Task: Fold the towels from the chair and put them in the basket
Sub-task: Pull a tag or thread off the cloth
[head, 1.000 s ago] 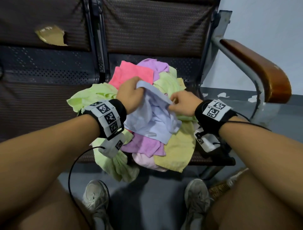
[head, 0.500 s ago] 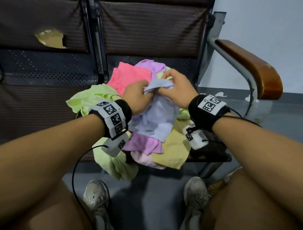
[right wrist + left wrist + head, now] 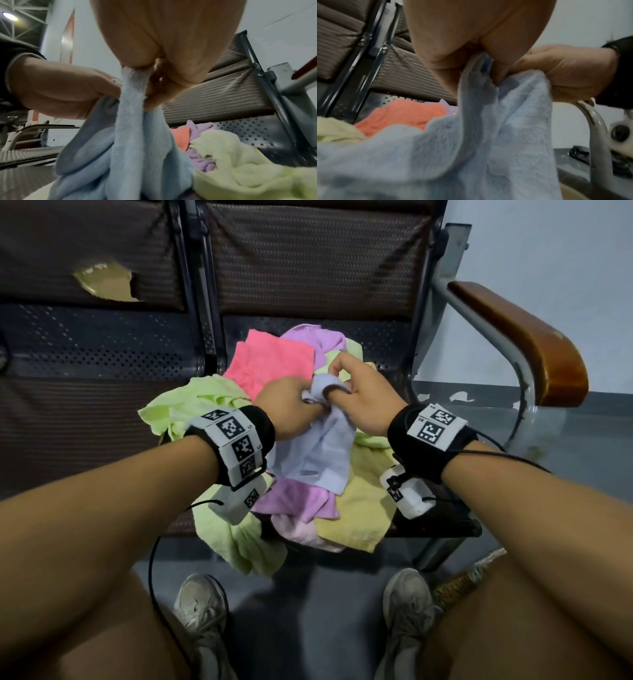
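A pale blue towel [image 3: 318, 453] hangs bunched over the heap on the chair seat [image 3: 383, 350]. My left hand [image 3: 291, 405] and my right hand [image 3: 356, 395] sit close together and both pinch its top edge. In the left wrist view the blue towel [image 3: 488, 142] drops from my left hand [image 3: 471, 60], with the right hand [image 3: 565, 73] beside it. In the right wrist view the blue towel [image 3: 130, 135] hangs from my right hand [image 3: 154, 75]. Under it lie a pink towel [image 3: 270, 361], lime towels [image 3: 191, 405], purple towels [image 3: 294, 498] and a yellow towel [image 3: 359, 508]. No basket is in view.
A wooden armrest [image 3: 520, 337] on a metal frame stands to the right of the seat. The neighbouring seat's back on the left has a torn patch [image 3: 106, 282]. My shoes [image 3: 202, 607] are on the grey floor below, with a woven object [image 3: 459, 583] by my right knee.
My right hand has moved left along the blue towel's edge until it meets my left hand. Both hands have lifted the towel's gathered top a little toward the seat back.
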The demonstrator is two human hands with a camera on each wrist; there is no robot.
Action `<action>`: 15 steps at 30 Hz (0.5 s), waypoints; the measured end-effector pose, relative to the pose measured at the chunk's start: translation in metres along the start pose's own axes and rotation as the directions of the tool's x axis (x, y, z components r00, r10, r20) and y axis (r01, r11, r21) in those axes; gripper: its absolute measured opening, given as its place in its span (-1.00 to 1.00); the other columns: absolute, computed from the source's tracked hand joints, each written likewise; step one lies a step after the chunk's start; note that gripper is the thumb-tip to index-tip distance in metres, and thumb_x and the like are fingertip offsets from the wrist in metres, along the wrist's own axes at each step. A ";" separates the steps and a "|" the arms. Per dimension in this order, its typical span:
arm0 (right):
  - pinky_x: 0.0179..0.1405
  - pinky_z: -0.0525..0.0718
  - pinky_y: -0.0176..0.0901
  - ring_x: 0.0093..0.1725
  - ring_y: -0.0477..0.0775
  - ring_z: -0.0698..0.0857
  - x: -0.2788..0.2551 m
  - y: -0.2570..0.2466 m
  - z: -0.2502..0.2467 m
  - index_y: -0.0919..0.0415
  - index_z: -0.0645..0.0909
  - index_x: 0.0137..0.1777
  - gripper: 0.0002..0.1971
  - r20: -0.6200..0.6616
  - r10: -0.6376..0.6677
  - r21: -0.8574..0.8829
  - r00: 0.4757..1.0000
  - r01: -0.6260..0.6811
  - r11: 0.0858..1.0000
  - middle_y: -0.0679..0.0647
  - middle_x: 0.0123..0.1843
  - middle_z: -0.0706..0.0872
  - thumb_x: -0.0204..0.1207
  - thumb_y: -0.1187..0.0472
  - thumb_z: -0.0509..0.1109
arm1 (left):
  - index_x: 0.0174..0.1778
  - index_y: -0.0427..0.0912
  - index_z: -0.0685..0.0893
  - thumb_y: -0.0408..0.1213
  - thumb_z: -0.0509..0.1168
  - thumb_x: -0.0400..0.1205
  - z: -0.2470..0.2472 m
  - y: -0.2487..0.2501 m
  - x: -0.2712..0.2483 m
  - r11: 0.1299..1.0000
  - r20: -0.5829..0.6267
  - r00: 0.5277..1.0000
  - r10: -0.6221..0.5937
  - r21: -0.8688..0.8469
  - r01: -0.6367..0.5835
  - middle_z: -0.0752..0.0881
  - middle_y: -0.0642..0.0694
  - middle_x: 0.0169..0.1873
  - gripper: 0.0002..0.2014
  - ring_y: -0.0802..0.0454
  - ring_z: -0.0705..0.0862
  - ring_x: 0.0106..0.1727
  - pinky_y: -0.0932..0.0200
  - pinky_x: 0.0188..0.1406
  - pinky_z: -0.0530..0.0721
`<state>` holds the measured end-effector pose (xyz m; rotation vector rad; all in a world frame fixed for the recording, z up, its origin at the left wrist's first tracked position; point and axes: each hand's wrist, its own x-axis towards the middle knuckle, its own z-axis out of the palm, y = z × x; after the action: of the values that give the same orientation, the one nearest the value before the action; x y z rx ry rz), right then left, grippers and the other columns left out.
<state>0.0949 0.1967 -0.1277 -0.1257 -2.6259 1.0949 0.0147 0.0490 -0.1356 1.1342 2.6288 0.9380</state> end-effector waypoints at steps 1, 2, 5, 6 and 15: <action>-0.26 0.48 -0.09 -0.26 0.04 0.55 0.000 0.000 0.000 0.11 0.50 0.00 -0.85 -0.008 0.001 0.012 1.000 -0.001 1.000 0.01 -0.21 0.61 0.57 0.14 0.43 | -0.07 -0.12 0.73 -0.19 0.33 0.63 0.000 0.001 0.002 1.000 -0.035 0.999 -0.008 0.001 0.008 0.78 -0.13 -0.14 -0.89 -0.19 0.72 -0.04 0.06 -0.09 0.61; -0.22 0.52 -0.09 -0.22 0.04 0.59 0.001 0.001 -0.001 0.13 0.53 0.02 -0.79 -0.022 0.023 0.001 0.999 -0.023 1.000 0.04 -0.16 0.66 0.54 0.11 0.49 | -0.14 -0.12 0.69 -0.21 0.26 0.68 -0.001 0.001 0.005 0.999 -0.083 0.996 -0.026 -0.024 0.024 0.75 -0.16 -0.17 -0.86 -0.22 0.70 -0.04 0.07 -0.13 0.54; -0.24 0.70 0.00 -0.32 -0.01 0.70 -0.003 0.014 -0.005 0.28 0.65 0.01 -0.80 0.105 0.204 -0.071 0.973 -0.197 0.978 0.05 -0.25 0.70 0.53 0.16 0.51 | -0.26 -0.13 0.60 -0.31 0.13 0.73 -0.008 -0.004 0.013 0.964 -0.221 0.965 -0.141 -0.255 0.082 0.69 -0.11 -0.27 -0.74 -0.09 0.60 -0.18 0.11 -0.23 0.44; -0.24 0.75 0.07 -0.36 0.02 0.71 -0.007 0.021 -0.003 0.38 0.67 -0.02 -0.79 0.187 0.272 -0.101 0.944 -0.257 0.961 0.09 -0.30 0.68 0.57 0.18 0.47 | -0.30 -0.16 0.59 -0.38 0.11 0.70 -0.010 -0.004 0.015 0.925 -0.242 0.955 -0.175 -0.373 0.075 0.64 -0.07 -0.34 -0.73 -0.05 0.54 -0.23 0.13 -0.25 0.42; -0.03 0.66 0.31 -0.22 0.11 0.51 0.005 0.020 -0.022 0.08 0.37 -0.16 -0.80 -0.300 0.265 0.327 0.917 -0.162 0.931 0.17 -0.23 0.49 0.71 0.10 0.17 | -0.38 -0.05 0.52 -0.42 0.38 0.50 -0.028 0.002 0.027 0.649 -0.292 0.861 -0.417 -0.759 0.057 0.56 -0.08 -0.39 -0.77 0.01 0.52 -0.25 0.10 -0.27 0.51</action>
<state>0.0965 0.2264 -0.1259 -0.5038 -2.1516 1.3870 -0.0131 0.0543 -0.1087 0.3560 2.1551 2.1174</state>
